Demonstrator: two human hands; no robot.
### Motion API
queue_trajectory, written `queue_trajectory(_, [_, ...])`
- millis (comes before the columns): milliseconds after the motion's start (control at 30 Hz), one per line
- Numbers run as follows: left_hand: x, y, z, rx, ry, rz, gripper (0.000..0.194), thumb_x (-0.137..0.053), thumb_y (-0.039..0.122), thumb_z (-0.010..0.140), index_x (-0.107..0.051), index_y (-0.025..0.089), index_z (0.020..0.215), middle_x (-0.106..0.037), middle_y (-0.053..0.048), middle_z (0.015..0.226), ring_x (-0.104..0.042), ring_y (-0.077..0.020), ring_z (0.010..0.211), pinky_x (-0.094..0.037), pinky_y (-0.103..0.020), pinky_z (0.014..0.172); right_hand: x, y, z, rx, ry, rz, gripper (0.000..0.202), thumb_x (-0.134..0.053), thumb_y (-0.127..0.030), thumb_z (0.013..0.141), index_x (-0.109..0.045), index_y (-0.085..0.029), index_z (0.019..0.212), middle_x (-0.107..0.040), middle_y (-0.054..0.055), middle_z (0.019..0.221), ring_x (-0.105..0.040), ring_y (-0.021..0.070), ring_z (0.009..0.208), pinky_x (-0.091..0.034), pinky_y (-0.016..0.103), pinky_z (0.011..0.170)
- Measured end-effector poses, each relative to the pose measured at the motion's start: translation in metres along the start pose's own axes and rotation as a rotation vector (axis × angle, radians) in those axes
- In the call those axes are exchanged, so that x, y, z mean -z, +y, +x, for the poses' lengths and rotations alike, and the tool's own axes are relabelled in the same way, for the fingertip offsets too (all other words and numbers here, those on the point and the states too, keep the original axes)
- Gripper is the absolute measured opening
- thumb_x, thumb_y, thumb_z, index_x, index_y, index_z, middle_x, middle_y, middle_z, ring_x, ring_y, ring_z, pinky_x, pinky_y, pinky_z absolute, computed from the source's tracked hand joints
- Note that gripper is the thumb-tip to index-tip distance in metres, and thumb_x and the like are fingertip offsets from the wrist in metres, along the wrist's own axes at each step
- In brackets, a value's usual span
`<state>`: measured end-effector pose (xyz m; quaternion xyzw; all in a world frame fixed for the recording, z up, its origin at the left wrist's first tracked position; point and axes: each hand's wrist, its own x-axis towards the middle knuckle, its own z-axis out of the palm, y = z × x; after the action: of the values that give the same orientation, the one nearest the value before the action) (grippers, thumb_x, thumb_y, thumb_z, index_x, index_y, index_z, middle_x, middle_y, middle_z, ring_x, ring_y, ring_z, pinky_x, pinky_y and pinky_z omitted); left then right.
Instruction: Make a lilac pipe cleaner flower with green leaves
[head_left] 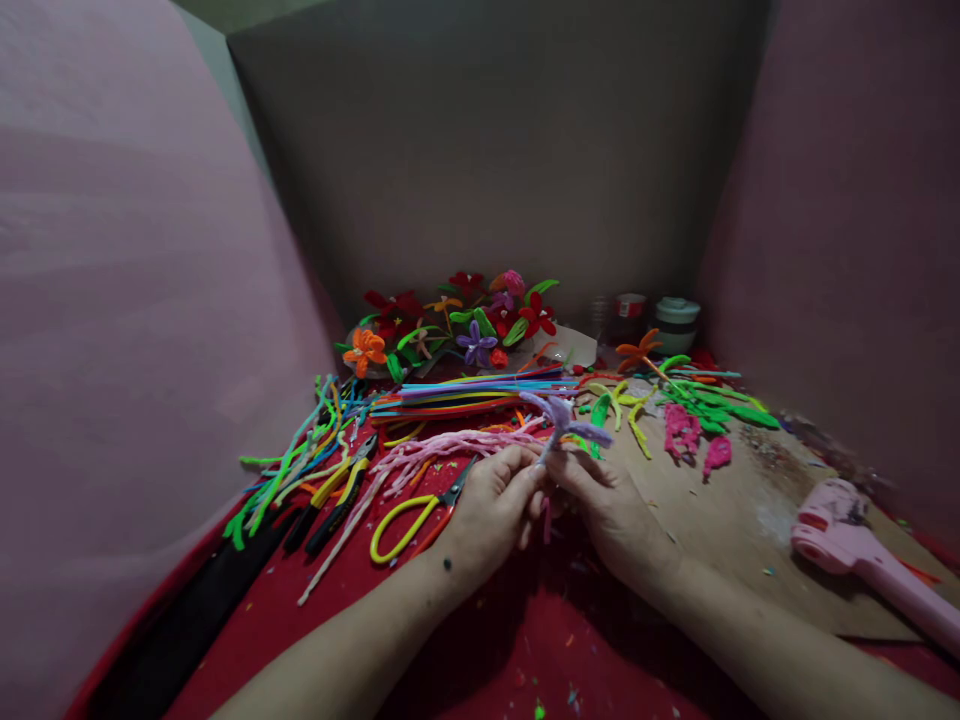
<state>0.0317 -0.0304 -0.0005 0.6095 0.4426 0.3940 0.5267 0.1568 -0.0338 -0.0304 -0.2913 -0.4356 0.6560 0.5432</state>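
Observation:
A light purple pipe-cleaner flower (pixel 559 420) stands up between my two hands, its petals spread above the fingers. My left hand (pixel 495 500) pinches it low on the left side. From the right, my right hand (pixel 600 495) is closed round the same flower, thumb and fingers pressed together. A short pink-purple end hangs below the fingers; the rest of the stem is hidden by them. Just left of my left hand lie scissors (pixel 405 528) with one yellow and one red handle. Pink pipe cleaners (pixel 450 447) lie in a loose bundle behind the hands.
Pliers (pixel 341 490) and green pipe cleaners (pixel 300 460) lie at left. Straight coloured pipe cleaners (pixel 480 390) stretch behind, before finished flowers (pixel 476 345). At right, a brown board (pixel 720 540) bears pink pieces (pixel 682 432) and a pink glue gun (pixel 840 535). Jars (pixel 676 325) stand at back.

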Motion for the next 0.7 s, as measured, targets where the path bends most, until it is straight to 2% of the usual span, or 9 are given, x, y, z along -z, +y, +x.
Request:
queue_trajectory(100, [0.0009,0.0016,0.0015,0.050,-0.006,-0.102,0.025,-0.055,0.036,0.080,-0.047,0.016,0.067,-0.047,0.006,0.047,-0.036,-0.0028,0.030,-0.024,-0.015,0.032,0.0017,0.0008,0.0005,-0.004,0.030,-0.008,0.033,-0.057,-0.043,0.081,-0.055,-0.017,0.062,-0.052,-0.003,0.050,-0.042,0.0085,0.041,-0.036,0.024,0.044])
queue_trajectory(267, [0.0033,-0.0032,0.0035,0.101,-0.070,-0.271,0.025,-0.058,0.036,0.078,-0.050,0.014,0.070,-0.048,0.006,0.048,-0.034,-0.0013,0.029,-0.022,-0.014,0.031,0.0032,0.0040,0.0041,0.028,0.072,0.031,0.023,-0.065,-0.036,0.075,-0.059,-0.016,0.066,-0.053,-0.003,0.055,-0.045,0.0078,0.045,-0.041,0.022,0.046])
queue_trajectory(367, [0.0051,-0.0058,0.0048,0.128,-0.132,-0.393,0.022,-0.059,0.033,0.078,-0.050,0.014,0.071,-0.046,0.007,0.049,-0.031,-0.0007,0.028,-0.025,-0.015,0.031,0.0022,0.0032,0.0059,0.031,0.034,0.120,0.017,-0.066,-0.032,0.074,-0.065,-0.016,0.077,-0.059,-0.001,0.062,-0.051,0.0095,0.050,-0.044,0.023,0.048])
queue_trajectory(467, [0.0068,-0.0068,0.0063,0.157,-0.183,-0.476,0.021,-0.060,0.031,0.077,-0.050,0.014,0.071,-0.045,0.008,0.050,-0.028,0.0000,0.028,-0.026,-0.015,0.032,0.0015,0.0015,0.0067,0.031,0.017,0.147,0.021,-0.067,-0.030,0.074,-0.067,-0.016,0.089,-0.063,0.001,0.067,-0.052,0.0100,0.049,-0.043,0.022,0.044])
queue_trajectory(567, [0.0079,-0.0070,0.0071,0.150,-0.195,-0.463,0.020,-0.059,0.031,0.078,-0.051,0.014,0.072,-0.045,0.008,0.049,-0.027,0.0000,0.028,-0.024,-0.015,0.031,0.0005,0.0006,0.0064,0.015,0.029,0.162,0.024,-0.067,-0.030,0.072,-0.068,-0.015,0.091,-0.063,0.001,0.065,-0.049,0.0096,0.044,-0.041,0.022,0.039])
queue_trajectory(700, [0.0066,-0.0054,0.0056,0.090,-0.159,-0.287,0.019,-0.053,0.032,0.083,-0.052,0.015,0.076,-0.046,0.007,0.050,-0.031,-0.0014,0.029,-0.023,-0.015,0.032,-0.0005,0.0016,0.0047,0.017,0.013,0.222,0.020,-0.068,-0.032,0.072,-0.068,-0.017,0.085,-0.061,-0.001,0.058,-0.051,0.0108,0.044,-0.045,0.025,0.045])
